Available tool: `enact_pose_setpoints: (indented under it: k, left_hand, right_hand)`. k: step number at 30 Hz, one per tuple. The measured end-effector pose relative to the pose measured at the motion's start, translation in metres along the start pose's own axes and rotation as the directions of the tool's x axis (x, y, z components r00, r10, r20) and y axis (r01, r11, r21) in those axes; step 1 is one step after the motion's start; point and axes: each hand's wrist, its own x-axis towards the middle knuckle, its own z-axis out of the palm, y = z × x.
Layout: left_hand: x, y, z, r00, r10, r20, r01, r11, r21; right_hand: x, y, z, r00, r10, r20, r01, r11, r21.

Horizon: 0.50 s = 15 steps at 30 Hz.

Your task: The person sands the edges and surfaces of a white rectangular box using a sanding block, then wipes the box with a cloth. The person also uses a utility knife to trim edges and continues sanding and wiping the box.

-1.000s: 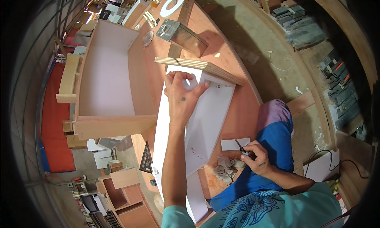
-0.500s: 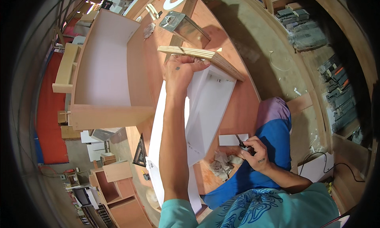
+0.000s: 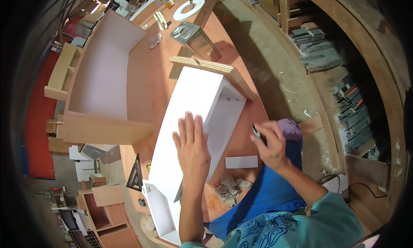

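Observation:
My left hand (image 3: 191, 149) lies with fingers stretched over the sunlit top face of a long white box (image 3: 195, 88). Its forearm hides part of the box's near end. A thick plywood board (image 3: 206, 63) with a layered edge stands against the box's far end. Over the wooden table, right of the box, my right hand (image 3: 272, 147) is closed around a small dark tool (image 3: 259, 134), mostly hidden by the fingers. Below that hand, a small white rectangular piece (image 3: 241, 162) lies on the table, and a crumpled rag (image 3: 228, 188) is nearer me.
A large open wooden cabinet with a white inside (image 3: 103, 71) stands at the left. Beyond the plywood is a square metal can (image 3: 193, 37), with a white ring (image 3: 189, 8) farther off. A black triangular square (image 3: 135, 175) sits at the table's left edge.
My left hand has let go of the plywood's edge and come back toward me onto the white box's top. My right hand has risen away from my lap with the tool.

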Motion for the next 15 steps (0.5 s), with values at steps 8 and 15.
enact_pose_setpoints:
  k: [8, 15]
  left_hand:
    - [-0.124, -0.017, -0.012, 0.966, -0.255, 0.031, 0.254, 0.966, 0.056]
    - [-0.152, -0.024, -0.005, 0.951, -0.306, -0.05, 0.309, 0.95, 0.047]
  right_hand:
    - [0.107, 0.002, 0.011, 0.976, -0.213, 0.038, 0.215, 0.975, -0.063]
    - [0.113, -0.001, 0.018, 0.974, -0.208, 0.087, 0.22, 0.961, -0.168]
